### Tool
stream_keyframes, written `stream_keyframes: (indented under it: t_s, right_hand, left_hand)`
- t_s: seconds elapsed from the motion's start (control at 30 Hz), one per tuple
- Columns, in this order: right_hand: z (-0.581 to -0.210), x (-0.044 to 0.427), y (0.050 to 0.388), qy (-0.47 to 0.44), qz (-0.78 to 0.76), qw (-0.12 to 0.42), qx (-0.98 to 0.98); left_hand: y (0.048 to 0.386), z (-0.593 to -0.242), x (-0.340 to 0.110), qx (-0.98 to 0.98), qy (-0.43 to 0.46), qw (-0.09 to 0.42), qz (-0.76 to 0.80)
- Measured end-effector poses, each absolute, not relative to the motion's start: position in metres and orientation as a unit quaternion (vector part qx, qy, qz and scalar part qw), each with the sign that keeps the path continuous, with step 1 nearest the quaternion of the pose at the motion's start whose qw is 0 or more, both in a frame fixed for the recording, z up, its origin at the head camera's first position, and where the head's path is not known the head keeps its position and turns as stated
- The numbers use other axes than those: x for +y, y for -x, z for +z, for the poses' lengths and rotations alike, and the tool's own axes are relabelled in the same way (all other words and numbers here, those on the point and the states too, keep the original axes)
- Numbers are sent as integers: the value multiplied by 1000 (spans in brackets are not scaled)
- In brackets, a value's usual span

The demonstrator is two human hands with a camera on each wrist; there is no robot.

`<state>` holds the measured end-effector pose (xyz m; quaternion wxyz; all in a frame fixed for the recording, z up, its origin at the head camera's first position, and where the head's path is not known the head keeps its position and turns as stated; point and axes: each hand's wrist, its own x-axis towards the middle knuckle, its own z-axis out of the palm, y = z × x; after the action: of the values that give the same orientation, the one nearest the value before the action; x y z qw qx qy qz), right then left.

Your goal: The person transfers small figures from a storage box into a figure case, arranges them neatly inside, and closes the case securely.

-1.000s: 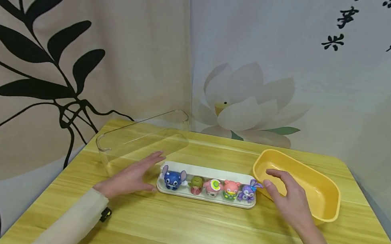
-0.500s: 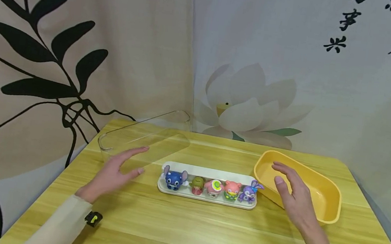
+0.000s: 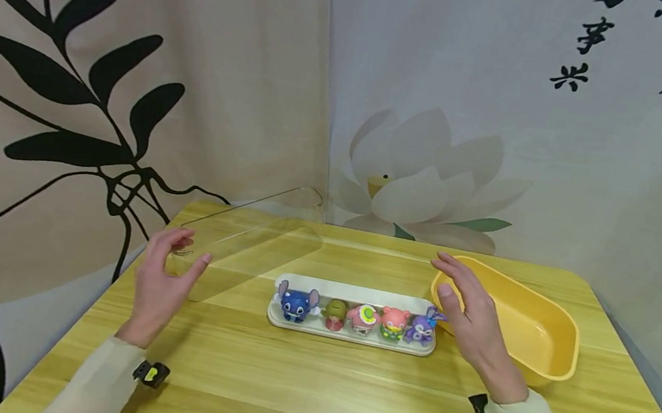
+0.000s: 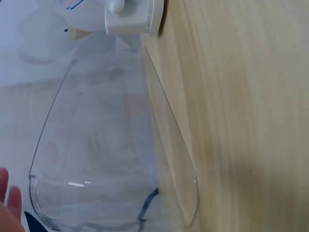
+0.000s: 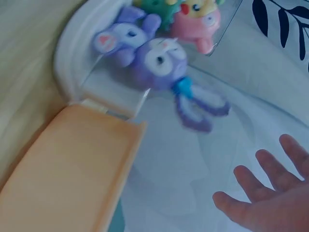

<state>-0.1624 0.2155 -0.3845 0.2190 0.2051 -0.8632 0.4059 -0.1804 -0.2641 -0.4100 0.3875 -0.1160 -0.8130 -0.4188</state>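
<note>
In the head view, my left hand (image 3: 160, 282) is raised beside the near left end of a clear plastic cover (image 3: 259, 246). In the left wrist view its fingertips (image 4: 14, 200) show at the lower left, apart from the clear wall. My right hand (image 3: 479, 326) hovers over the left end of a yellow bin (image 3: 561, 342), fingers spread and holding nothing. Between the hands lies a white tray (image 3: 358, 291) with a row of small figurines, among them a blue big-eared one (image 3: 297, 303) and a purple rabbit (image 3: 421, 327).
The wooden table (image 3: 309, 395) runs under everything, its front part bare wood. A patterned curtain (image 3: 248, 74) hangs behind the table's back edge. The bin stands close to the tray's right end.
My left hand has moved left, from the tray's left end to the near end of the clear cover. My right hand has shifted slightly left and up. The tray and figurines stay put.
</note>
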Motion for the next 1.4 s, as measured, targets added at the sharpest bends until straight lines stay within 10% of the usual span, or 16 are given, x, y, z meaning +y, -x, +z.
stream_keyframes:
  t_s: [0.9,1.4]
  right_hand:
    - [-377,138,176,-272,390,158,-865]
    - [-377,135,174,-248,380,142,-880]
  left_hand:
    - [199,-421,-287,-822,-72,136,-549]
    - [210,-428,-289,-791,-87,133,-591]
